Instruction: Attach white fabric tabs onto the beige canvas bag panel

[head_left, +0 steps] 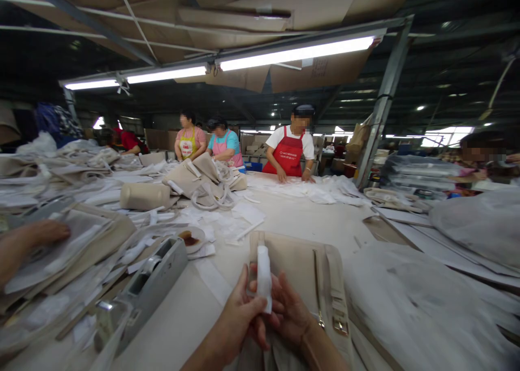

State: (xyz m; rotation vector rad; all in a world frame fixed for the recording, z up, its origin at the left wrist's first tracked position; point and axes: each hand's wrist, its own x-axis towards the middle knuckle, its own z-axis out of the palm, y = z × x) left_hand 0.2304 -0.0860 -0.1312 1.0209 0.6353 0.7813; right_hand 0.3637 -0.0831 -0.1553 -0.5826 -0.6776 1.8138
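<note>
A beige bag [292, 257] lies flat on the table in front of me, with a zipper [317, 284] and a metal buckle [340, 324] on its right side. Over its upper left part stands a strip of white wrapping paper [264, 276], which looks folded around a strap; what is inside is hidden. My left hand [242, 314] pinches the lower end of this strip between thumb and fingers. From the right, my right hand [293, 311] has its fingers curled against the same strip, partly behind it.
A grey tape dispenser [152, 284] stands left of the bag. Beige bags [207, 176] and white paper scraps are heaped beyond. Another person's hand [44, 233] rests on bag pieces at far left. Plastic-wrapped stacks [414, 306] fill the right. Co-workers [290, 146] stand across the table.
</note>
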